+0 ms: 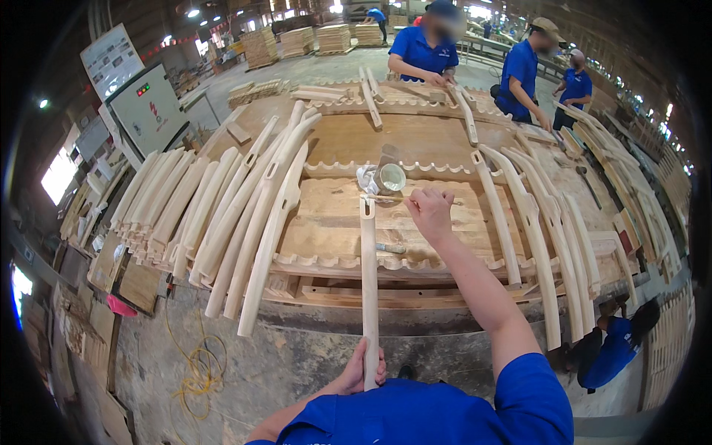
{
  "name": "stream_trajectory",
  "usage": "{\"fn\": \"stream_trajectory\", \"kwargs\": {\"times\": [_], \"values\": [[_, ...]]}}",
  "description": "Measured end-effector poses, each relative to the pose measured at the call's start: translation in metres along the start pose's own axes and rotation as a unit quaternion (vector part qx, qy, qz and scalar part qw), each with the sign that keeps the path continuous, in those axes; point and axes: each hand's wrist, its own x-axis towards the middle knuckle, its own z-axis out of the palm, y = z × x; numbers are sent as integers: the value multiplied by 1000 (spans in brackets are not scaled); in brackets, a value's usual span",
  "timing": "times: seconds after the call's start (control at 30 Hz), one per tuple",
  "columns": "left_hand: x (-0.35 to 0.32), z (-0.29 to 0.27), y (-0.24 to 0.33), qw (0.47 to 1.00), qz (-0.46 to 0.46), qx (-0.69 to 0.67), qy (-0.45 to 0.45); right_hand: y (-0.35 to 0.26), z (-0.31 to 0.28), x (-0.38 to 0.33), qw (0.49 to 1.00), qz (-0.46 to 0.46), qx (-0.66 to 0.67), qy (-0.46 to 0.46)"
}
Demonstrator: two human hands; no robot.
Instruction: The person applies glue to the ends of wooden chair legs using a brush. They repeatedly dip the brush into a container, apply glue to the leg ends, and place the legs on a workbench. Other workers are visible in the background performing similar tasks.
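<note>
My left hand [359, 368] is wrapped round the near end of a pale wooden chair-leg-like piece [369, 289]. This piece points straight away from me, and a slot is cut near its far end. In my right hand [430, 213] is a thin stick [391, 199], pinched between the fingers; its tip is at the far end of the piece, beside the slot. Whether the stick has bristles is too small to tell. Just beyond stands a small cup [391, 177] with pale contents, next to a crumpled white wrapping [366, 179]. A short grey-blue tool [390, 248] lies right of the piece.
Curved wooden pieces [271, 215] lie stacked at left, others [530, 222] at right, across scalloped wooden rails [445, 172]. A hammer [588, 185] lies at far right. Co-workers in blue [424, 55] stand opposite. A yellow cable [202, 371] coils on the floor.
</note>
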Motion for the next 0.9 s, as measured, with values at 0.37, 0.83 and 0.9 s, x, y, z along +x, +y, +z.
{"fn": "stream_trajectory", "kwargs": {"times": [0.37,0.83,0.9], "values": [[-1,-2,1,1000,-10,8,5,3,3,-4,999,36,6,-6],[-2,0,2,1000,-2,6,1,5,0,-4,999,42,7,3],[-2,1,2,1000,-3,5,4,3,3,-6,999,42,-3,8]]}}
